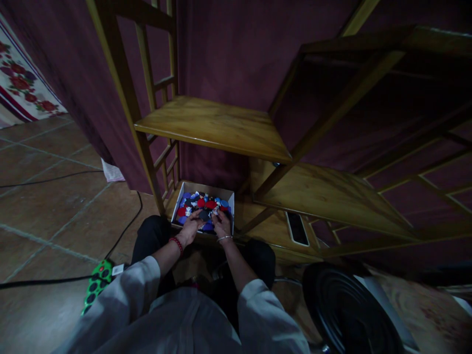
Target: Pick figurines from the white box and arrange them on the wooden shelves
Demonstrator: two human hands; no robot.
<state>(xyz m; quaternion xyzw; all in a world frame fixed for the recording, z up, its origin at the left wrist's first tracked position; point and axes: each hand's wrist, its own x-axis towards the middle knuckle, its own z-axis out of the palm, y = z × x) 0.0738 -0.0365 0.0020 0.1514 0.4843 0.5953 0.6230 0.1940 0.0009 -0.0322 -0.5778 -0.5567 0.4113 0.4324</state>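
A shallow white box (233, 201) sits on the low wooden shelf in front of me. It is filled with small soft-looking pieces in red, purple, blue, black and white; their kind is too small to tell. My left hand (191, 227), with a red bead bracelet at the wrist, reaches over the box's near edge. Its fingers are closed on one side of a small dark piece (203, 215). On the opposite side, my right hand (221, 224), with a thin silvery bangle, has its fingers closed against the same piece. Some fingertips are hard to make out.
A wooden shelf board (214, 123) juts out above the box, with slanted posts to its right. A dark-topped rectangular object (297, 228) lies on the lower shelf. On the floor to the left is a green power strip (98, 285) with cables. A black round stool (346, 305) stands at right.
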